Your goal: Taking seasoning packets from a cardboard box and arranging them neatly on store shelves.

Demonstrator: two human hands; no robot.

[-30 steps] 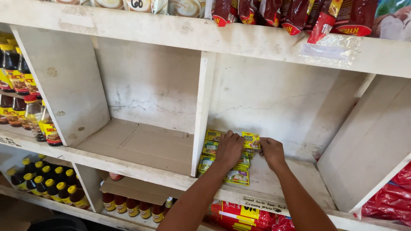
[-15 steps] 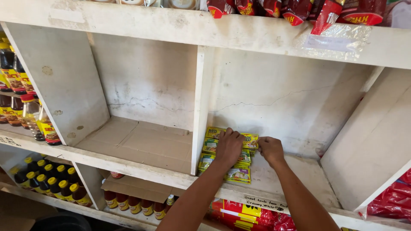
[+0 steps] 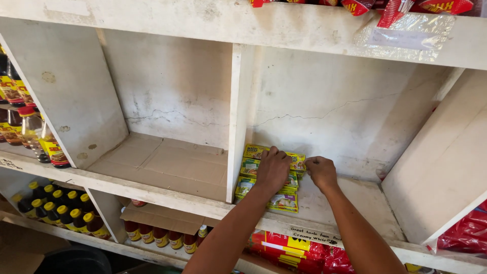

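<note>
Both hands have barely shifted, staying on the yellow-green packets in the right shelf compartment. Left hand lies flat over the stack; right hand pinches the rear packet's edge, apparently straightening the row.

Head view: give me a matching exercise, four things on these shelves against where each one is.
Things:
1. yellow-green packets
2. cardboard sheet
3. yellow-capped bottles
4. red packs

Places:
A. lower shelf, far left
B. floor of the compartment left of the divider
C. under both hands, right of the divider
D. lower shelf, below the hands

Pairs: 1-C, 2-B, 3-A, 4-D. The left hand lies flat on the packets; the right hand touches their back right corner.
</note>
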